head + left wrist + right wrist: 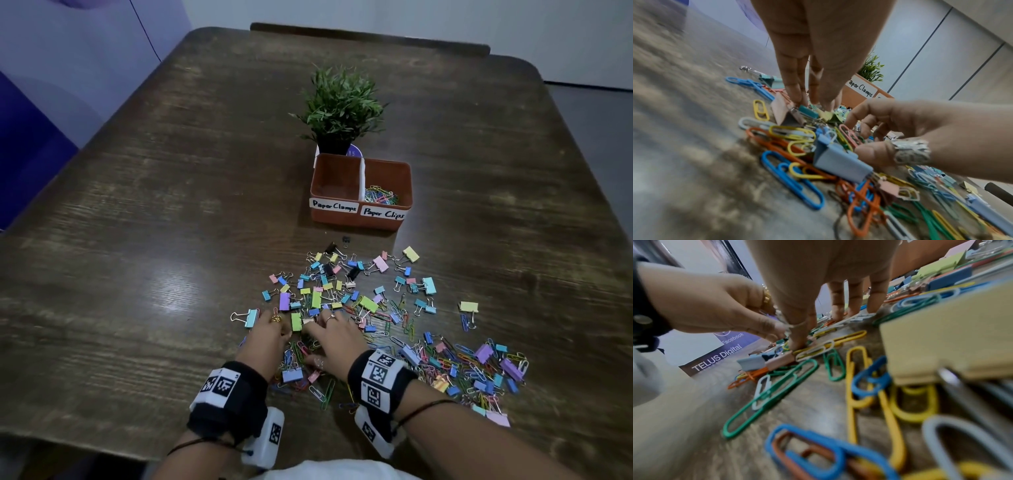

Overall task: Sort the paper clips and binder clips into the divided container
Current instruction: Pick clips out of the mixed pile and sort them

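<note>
Left hand [270, 330] and right hand [330, 346] reaching down side by side at lower centre, straight fingers pressing into mixed paper clips [472, 371] and binder clips [329, 291], gripping nothing. Divided container [359, 219] sitting above the heap, its right compartment holding paper clips, plant [342, 102] just behind.

Two handwritten white labels are fixed to the front wall of the divided container [359, 221]: "Paper Clamps" [334, 207] under its left compartment, "Paper Clips" [383, 213] under its right. "TELUS Digital" and "Facebook" are read on a banner [719, 353] behind the left hand.
</note>
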Demonstrator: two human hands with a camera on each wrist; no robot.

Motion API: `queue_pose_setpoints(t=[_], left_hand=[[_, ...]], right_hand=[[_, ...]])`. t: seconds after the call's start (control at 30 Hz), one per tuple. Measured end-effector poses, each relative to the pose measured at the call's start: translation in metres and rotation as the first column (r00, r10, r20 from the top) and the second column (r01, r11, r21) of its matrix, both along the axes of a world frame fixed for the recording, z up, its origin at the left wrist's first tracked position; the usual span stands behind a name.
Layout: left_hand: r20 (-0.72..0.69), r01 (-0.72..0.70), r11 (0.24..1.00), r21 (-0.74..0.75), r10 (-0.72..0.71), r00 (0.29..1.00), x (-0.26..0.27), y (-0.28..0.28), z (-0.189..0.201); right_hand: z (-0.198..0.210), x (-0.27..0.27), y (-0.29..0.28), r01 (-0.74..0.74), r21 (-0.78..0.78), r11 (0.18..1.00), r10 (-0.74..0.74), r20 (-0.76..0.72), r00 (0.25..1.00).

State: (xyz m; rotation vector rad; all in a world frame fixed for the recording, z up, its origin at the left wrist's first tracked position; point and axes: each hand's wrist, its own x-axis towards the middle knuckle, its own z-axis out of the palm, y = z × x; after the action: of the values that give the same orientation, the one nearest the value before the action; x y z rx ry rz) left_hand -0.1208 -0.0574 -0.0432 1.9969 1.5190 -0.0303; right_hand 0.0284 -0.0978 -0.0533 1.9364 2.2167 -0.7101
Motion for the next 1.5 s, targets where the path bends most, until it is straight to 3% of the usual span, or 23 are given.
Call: queue_pose_setpoints(t=[0.1,0.3,0.37,0.47,0.57,0.63,0.7,0.8,1.23,1.43,1.5], left_hand=[[0.067,0.063,0.996,-0.057,-0.059,0.996,-0.008,-0.009,0.002],[0.064,0.052,0.997,0.053,-0.056,0.996,-0.023,-0.019,-0.001],[0.077,0.161,0.985,0.069,-0.166,0.983,-0.017,-0.019,0.001],[-0.038,0.298,0.955,0.007,-0.298,0.954,0.001,-0.02,0.0],[-0.229,0.331,0.941,-0.068,-0.338,0.913,0.018,-0.023,0.001],[-0.269,0.326,0.939,-0.112,-0.344,0.9,0.026,-0.027,0.001],[-0.269,0.327,0.937,-0.125,-0.349,0.897,0.033,-0.033,0.001],[-0.275,0.333,0.938,-0.098,-0.347,0.897,0.041,-0.037,0.0],[-0.191,0.332,0.941,-0.069,-0.339,0.921,0.078,-0.035,-0.013],[-0.145,0.338,0.921,-0.195,-0.368,0.918,0.083,-0.017,-0.002],[-0.117,0.354,0.919,-0.175,-0.377,0.919,0.083,-0.014,-0.001]], right_hand=[[-0.002,0.001,0.003,0.032,0.021,0.999,-0.031,-0.057,0.998],[-0.004,0.024,0.001,0.035,0.005,0.999,-0.034,-0.129,0.991],[-0.006,0.032,-0.001,0.037,-0.014,0.999,-0.038,-0.112,0.993],[-0.001,0.044,-0.005,0.027,-0.008,1.0,-0.028,-0.093,0.995],[0.001,0.049,-0.01,0.037,-0.009,0.999,-0.038,-0.115,0.993],[0.0,0.048,-0.016,0.073,-0.021,0.997,-0.075,-0.174,0.982],[-0.001,0.046,-0.025,0.088,-0.058,0.994,-0.099,-0.21,0.973],[-0.003,0.046,-0.032,0.044,-0.066,0.997,-0.051,-0.099,0.994],[0.002,0.065,-0.03,0.045,-0.06,0.997,-0.042,0.053,0.998],[0.002,0.078,-0.025,0.19,-0.056,0.98,-0.196,-0.111,0.974],[0.005,0.081,-0.024,0.224,-0.017,0.975,-0.224,-0.142,0.964]])
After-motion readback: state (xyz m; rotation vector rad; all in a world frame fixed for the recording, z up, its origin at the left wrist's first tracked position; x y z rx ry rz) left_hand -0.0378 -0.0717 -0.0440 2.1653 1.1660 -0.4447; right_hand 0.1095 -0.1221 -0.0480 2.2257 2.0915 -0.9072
